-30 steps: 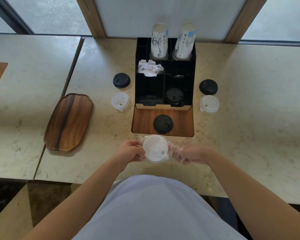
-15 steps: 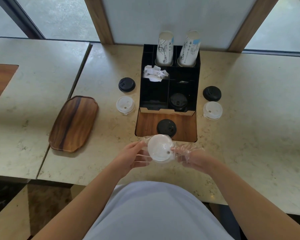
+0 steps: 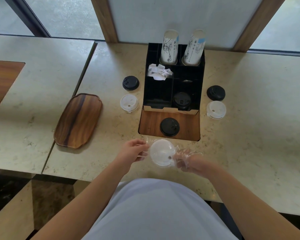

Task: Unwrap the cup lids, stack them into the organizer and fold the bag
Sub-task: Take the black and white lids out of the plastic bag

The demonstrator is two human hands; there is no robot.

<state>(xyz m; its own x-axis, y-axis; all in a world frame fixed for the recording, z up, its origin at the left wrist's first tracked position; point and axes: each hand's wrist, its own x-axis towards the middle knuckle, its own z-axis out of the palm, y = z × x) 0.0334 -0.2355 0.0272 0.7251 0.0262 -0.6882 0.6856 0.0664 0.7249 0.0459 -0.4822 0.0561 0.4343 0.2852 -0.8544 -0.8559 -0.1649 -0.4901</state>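
White cup lid [image 3: 161,152], or a stack of them (can't tell), in a clear plastic bag [image 3: 185,155], held just above the near edge of the marble counter [image 3: 249,135], in front of the wooden inset [image 3: 151,122]. Left hand [image 3: 132,151] pinches the bag at the lid's left side, fingers curled. Right hand [image 3: 189,161] is wrapped in the loose bag film, fingers curled gripping bag at lid's right side.

Black lid [image 3: 169,127] lies on the wooden inset. Behind it black organizer [image 3: 157,94]: another black lid [image 3: 181,100] in its front right compartment, crumpled white paper [image 3: 159,72] in a left compartment, two upside-down paper cup stacks [image 3: 169,47] at the back. Left of organizer: black lid [image 3: 130,83], white lid [image 3: 129,103] nearer. Right of organizer: black lid [image 3: 216,93], white lid [image 3: 216,110] nearer. Wooden tray [image 3: 78,121] far left on counter.
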